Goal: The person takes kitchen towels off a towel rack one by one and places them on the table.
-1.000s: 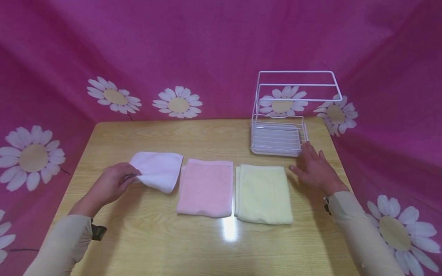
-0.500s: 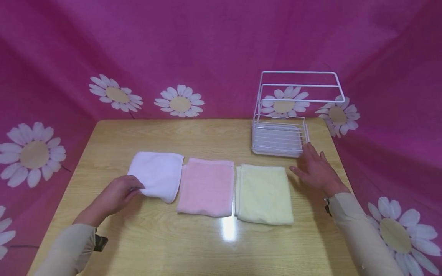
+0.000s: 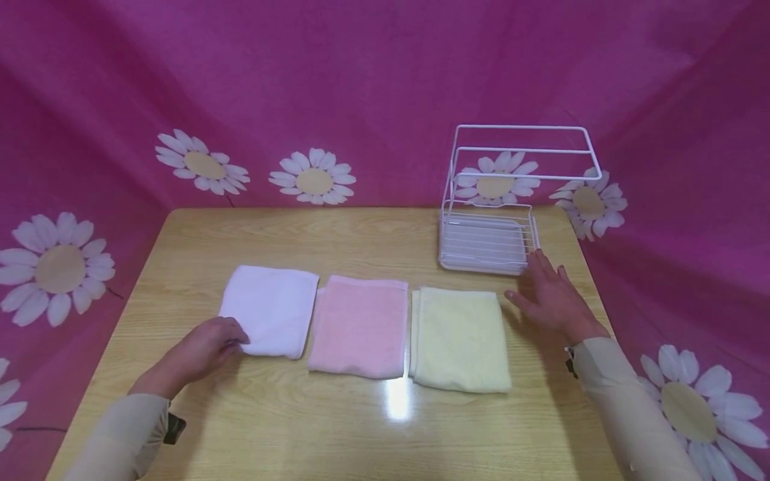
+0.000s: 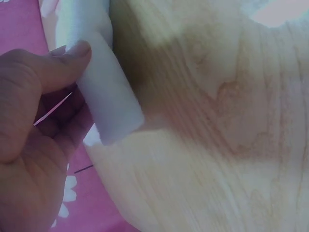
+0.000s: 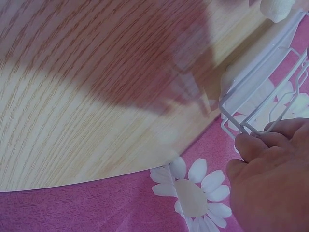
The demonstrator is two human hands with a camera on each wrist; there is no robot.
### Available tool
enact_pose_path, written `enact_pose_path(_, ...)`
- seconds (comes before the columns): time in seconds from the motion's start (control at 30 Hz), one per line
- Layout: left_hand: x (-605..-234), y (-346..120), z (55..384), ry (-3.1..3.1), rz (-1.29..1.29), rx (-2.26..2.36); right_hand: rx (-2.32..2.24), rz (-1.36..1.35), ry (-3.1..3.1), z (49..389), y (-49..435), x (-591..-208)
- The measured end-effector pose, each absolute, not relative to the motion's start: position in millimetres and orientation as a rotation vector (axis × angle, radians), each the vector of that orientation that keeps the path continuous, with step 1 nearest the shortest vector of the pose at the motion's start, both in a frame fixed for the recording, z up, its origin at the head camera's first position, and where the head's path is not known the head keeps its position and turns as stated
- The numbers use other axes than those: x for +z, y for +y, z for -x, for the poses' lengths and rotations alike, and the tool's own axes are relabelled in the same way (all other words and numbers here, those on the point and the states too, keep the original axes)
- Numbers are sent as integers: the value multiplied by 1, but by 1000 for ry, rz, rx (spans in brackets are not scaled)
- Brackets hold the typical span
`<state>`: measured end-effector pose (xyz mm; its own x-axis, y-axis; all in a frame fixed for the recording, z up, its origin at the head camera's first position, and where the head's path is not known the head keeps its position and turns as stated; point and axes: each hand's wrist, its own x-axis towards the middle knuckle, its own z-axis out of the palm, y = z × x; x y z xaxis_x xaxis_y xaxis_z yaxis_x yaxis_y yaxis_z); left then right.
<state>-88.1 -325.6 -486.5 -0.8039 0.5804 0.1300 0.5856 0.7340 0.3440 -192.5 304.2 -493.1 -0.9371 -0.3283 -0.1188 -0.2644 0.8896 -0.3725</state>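
A folded white towel (image 3: 273,310) lies at the left of a row on the wooden table. My left hand (image 3: 207,344) pinches its near left edge; in the left wrist view, the thumb rests on top of the thick folded towel (image 4: 108,92) with fingers beneath. Beside it lie a folded pink towel (image 3: 363,327) and a folded pale yellow towel (image 3: 462,341). My right hand (image 3: 556,297) is spread, its fingertips at the near right corner of a white wire rack (image 3: 484,262). From the right wrist view, those fingers seem to touch the rack's wire (image 5: 244,126).
The wooden table (image 3: 289,427) carries the towels and the rack, which stands at the back right with an overhanging wire top (image 3: 523,127). A magenta cloth with daisies (image 3: 373,80) hangs behind and at both sides.
My left hand has drawn the white towel's near edge towards me and down, so the towel now lies flatter and squarer. The right hand keeps its place by the rack.
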Motion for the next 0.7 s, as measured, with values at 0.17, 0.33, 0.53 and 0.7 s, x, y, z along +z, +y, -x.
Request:
enact_pose_path(0.17,-495,-325,86,-2999,962,-606,-529,446,2889,192,305,-493)
enact_pose_path(0.33,-503,-322,84,-2942,1034,-625,-534,456,2885,191,306,-493)
enact_pose_path(0.53,-508,-318,83,-2952,1011,-633,-515,452,2883,191,307,-491)
enact_pose_path(0.7,-508,-316,82,-3001,958,-616,-530,461,2894,191,308,-492)
